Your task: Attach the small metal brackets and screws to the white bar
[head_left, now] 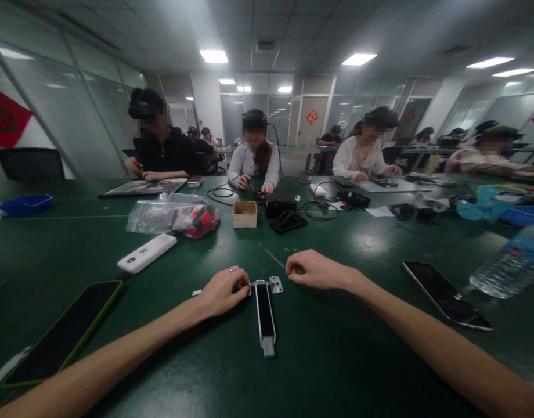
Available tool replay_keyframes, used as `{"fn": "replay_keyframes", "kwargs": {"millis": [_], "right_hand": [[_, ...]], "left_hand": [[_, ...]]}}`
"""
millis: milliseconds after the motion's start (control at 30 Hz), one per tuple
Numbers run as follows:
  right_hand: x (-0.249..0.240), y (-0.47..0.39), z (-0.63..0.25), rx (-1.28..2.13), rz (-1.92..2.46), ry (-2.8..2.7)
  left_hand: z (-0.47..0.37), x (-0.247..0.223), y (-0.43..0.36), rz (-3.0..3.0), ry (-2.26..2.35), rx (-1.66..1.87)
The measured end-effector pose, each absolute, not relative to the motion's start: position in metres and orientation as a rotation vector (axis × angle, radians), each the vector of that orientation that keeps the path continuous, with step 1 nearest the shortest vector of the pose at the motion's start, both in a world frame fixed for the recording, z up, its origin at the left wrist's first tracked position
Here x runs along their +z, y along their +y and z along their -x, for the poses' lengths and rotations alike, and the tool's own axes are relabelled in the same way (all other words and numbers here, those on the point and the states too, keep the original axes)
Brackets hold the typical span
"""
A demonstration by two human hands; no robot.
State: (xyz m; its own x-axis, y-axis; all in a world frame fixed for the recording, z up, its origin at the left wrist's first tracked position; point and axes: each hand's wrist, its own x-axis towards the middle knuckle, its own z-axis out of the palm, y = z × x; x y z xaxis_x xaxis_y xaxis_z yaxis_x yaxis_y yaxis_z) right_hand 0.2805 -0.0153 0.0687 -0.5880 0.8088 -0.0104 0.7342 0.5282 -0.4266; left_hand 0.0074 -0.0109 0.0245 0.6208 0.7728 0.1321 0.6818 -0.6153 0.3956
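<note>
A long, narrow black-and-white piece (265,316) lies on the green table, its pale tip towards me. Across its far end runs a metal bracket (276,284) with a holed plate on the right. My left hand (223,291), wearing a ring, is closed at the bracket's left end, thumb and fingertips pinching there and hiding that end. Just right of the holed plate, apart from it, my right hand (314,269) rests near the table with curled fingers. Whether anything is inside those fingers is hidden.
A white power bank (147,253), a green-edged phone (64,331) and a plastic bag (171,216) lie left. Ahead stand a small box (245,215) and black gear (284,212). A phone (445,295) and water bottle (511,264) lie right. Several people sit opposite.
</note>
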Motion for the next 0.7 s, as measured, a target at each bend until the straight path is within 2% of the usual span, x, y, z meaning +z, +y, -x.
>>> {"fn": "replay_keyframes", "kwargs": {"millis": [300,700], "right_hand": [[0.027,-0.027,-0.252,0.656,1.265,-2.283],[0.014,-0.034,-0.252,0.671,1.173,-2.160]], "left_hand": [[-0.008,0.013,-0.014,-2.607,1.138,0.517],[-0.007,0.010,-0.015,-2.699,1.135,0.491]]}}
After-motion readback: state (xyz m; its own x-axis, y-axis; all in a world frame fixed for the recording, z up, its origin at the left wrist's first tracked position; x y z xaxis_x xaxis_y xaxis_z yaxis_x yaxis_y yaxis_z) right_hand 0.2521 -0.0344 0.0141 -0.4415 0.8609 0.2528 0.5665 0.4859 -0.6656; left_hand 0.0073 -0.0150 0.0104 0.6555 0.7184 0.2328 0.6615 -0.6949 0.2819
